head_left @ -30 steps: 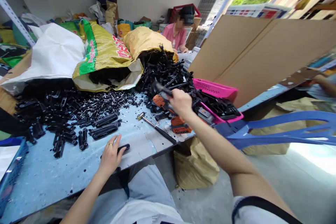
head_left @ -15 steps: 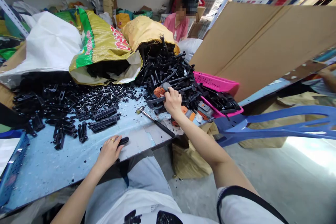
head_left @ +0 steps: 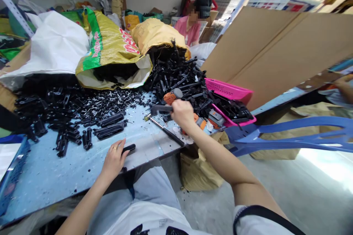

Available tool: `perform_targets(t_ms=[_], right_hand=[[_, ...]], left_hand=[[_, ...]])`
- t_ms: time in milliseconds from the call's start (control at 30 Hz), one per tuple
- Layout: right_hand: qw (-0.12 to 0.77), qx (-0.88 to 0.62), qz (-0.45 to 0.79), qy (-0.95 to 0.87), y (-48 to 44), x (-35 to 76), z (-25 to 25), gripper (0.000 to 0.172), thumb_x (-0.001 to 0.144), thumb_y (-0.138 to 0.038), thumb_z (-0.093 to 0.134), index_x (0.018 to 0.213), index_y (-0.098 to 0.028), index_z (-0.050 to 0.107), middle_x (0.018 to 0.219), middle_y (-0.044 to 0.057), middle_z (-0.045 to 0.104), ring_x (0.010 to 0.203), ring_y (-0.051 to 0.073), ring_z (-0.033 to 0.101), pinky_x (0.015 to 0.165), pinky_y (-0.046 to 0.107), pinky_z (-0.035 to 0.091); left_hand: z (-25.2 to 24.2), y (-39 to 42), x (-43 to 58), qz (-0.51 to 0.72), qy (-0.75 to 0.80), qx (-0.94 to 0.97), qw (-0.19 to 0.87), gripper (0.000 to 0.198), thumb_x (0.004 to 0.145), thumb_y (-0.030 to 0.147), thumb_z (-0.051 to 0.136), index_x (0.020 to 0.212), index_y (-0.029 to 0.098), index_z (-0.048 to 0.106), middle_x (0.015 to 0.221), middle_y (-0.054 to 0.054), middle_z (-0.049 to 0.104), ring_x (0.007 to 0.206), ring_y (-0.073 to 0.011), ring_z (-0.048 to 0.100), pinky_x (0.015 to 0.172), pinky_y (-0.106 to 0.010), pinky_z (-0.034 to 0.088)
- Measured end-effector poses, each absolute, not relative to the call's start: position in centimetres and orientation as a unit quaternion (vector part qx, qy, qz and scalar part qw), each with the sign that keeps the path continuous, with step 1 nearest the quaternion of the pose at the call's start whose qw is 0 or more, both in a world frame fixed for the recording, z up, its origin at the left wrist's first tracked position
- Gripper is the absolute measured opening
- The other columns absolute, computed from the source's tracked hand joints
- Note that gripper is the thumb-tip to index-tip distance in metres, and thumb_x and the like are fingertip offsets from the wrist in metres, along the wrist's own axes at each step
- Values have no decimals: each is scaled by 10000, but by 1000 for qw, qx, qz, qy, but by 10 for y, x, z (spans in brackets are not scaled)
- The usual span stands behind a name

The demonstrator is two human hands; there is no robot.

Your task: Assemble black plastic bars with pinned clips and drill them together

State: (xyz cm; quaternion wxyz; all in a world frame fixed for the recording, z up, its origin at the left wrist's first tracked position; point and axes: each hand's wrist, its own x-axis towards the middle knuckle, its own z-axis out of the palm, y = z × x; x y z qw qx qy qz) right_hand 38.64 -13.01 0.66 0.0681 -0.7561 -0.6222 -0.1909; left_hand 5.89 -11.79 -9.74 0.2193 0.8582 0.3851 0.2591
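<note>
My left hand (head_left: 113, 159) lies at the front of the blue-covered table, its fingers over a long black plastic part (head_left: 129, 148) pressed to the tabletop. Part of that piece is hidden under the hand. Farther right, my right hand (head_left: 182, 114) is closed on another black bar-like plastic part (head_left: 160, 109), which points left and is slightly blurred. Just beyond it rests an orange and grey power drill (head_left: 172, 96). A hammer (head_left: 168, 133) with a black handle lies between my hands, its head toward the back.
Black parts (head_left: 176, 71) are heaped behind, spilling from a yellow sack (head_left: 110, 40). Screws and small pieces (head_left: 110, 100) spread to the left. A pink basket (head_left: 230, 90) of parts stands right, beside a blue chair (head_left: 289, 132). A person (head_left: 190, 27) sits beyond the sacks.
My right hand has moved slightly down and nearer, away from the top of the drill, with the black part in it. My left hand has stayed nearly in place.
</note>
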Motion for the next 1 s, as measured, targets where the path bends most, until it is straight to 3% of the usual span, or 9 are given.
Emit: perform_targets(t_ms=[100, 167, 233, 333, 433, 533, 633, 733, 1000], right_hand=[[11, -692, -67, -719, -145, 338, -2, 260, 878, -174, 365, 877, -120, 620, 825, 142, 621, 747, 221, 562, 670, 332, 360], [9, -657, -12, -754, -154, 308, -10, 236, 873, -155, 384, 921, -120, 612, 879, 137, 632, 770, 214, 577, 667, 318, 376], [28, -647, 65, -759, -161, 290, -13, 210, 881, -256, 454, 936, -119, 603, 903, 128, 637, 761, 207, 586, 655, 302, 389], [68, -556, 345, -754, -169, 284, -12, 344, 895, -468, 461, 941, -151, 587, 783, 43, 634, 666, 146, 578, 601, 243, 392], [113, -419, 578, -691, -175, 292, -17, 433, 935, -527, 326, 926, -167, 566, 629, -41, 544, 581, 84, 528, 576, 192, 387], [104, -464, 516, -712, -179, 300, -32, 398, 897, -540, 427, 887, -170, 570, 616, -50, 508, 606, 83, 510, 608, 191, 375], [33, -559, 340, -756, -182, 309, -50, 396, 861, -566, 482, 960, -193, 572, 741, -4, 598, 679, 122, 538, 617, 220, 356], [0, -572, 239, -785, -184, 314, -63, 418, 875, -581, 440, 1016, -204, 556, 880, 45, 644, 746, 147, 570, 621, 231, 357], [30, -497, 135, -857, -167, 302, -84, 394, 927, -502, 394, 994, -154, 567, 920, 82, 609, 832, 164, 560, 702, 251, 354]], left_hand=[[-70, -118, 75, 355, 392, 743, 409, 575, 902, 453, 427, 1400, 200, 292, 1241, -144, 523, 1020, -221, 596, 861, -407, 514], [-54, -119, 82, 364, 408, 668, 505, 595, 871, 502, 457, 1364, 191, 339, 1143, -114, 566, 832, -174, 643, 764, -359, 551], [-45, -120, 83, 342, 423, 652, 528, 568, 800, 539, 548, 1231, 175, 483, 1023, -75, 595, 720, -157, 642, 732, -353, 560], [-46, -120, 71, 299, 384, 728, 483, 461, 727, 535, 633, 1044, 203, 593, 996, -58, 614, 847, -215, 641, 826, -386, 537], [-62, -110, 56, 269, 312, 770, 488, 520, 755, 580, 565, 1152, 244, 557, 1074, -68, 628, 997, -261, 613, 877, -408, 518], [-90, -88, 52, 245, 299, 783, 488, 624, 816, 627, 394, 1305, 241, 432, 1168, -90, 601, 1009, -274, 617, 855, -443, 525], [-120, -71, 57, 187, 315, 871, 328, 543, 802, 586, 434, 1176, 206, 540, 1067, -102, 631, 985, -307, 607, 880, -493, 490], [-135, -72, 61, 139, 283, 923, 220, 415, 862, 478, 376, 1083, 192, 581, 981, -100, 648, 941, -295, 605, 870, -468, 482], [-100, -96, 69, 54, 323, 930, 169, 356, 914, 266, 351, 1211, 150, 510, 1104, -114, 602, 1036, -249, 539, 916, -387, 431]])
